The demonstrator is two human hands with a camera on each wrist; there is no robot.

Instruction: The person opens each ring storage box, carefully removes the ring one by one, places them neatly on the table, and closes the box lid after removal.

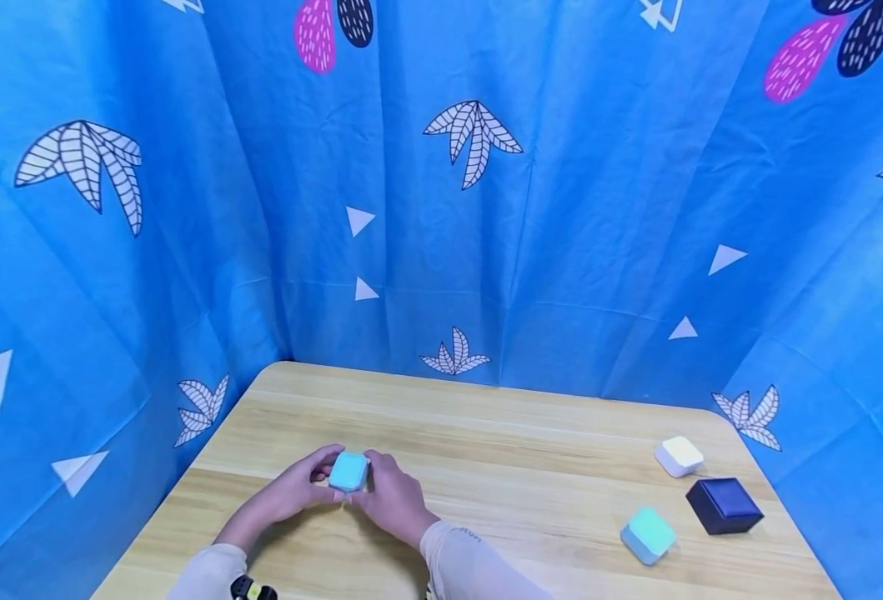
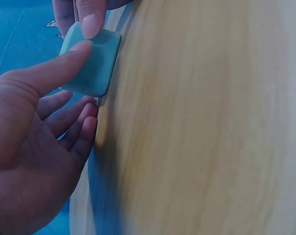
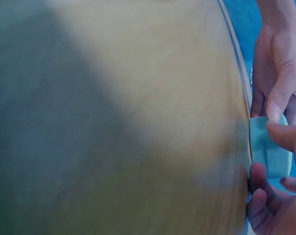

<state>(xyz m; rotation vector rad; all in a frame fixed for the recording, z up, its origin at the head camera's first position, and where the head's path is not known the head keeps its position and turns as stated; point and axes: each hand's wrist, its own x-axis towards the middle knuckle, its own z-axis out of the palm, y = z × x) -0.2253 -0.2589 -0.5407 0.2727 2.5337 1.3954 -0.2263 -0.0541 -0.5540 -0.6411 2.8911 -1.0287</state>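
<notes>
A small light-blue box [image 1: 348,472] with rounded corners sits between both hands at the left part of the wooden table. My left hand [image 1: 296,488] grips it from the left, and my right hand [image 1: 396,498] grips it from the right. In the left wrist view, both thumbs press on the near face of the box [image 2: 100,63], their tips close together. Seen from the right wrist, the box [image 3: 277,159] appears at the right edge, with thumbs on its face and fingers around its sides. Its far side is hidden.
On the table's right side stand a white box [image 1: 679,457], a dark navy box [image 1: 726,505] and a mint-green box [image 1: 648,536]. A blue patterned curtain [image 1: 441,250] surrounds the wooden table [image 1: 501,442] at the back and sides.
</notes>
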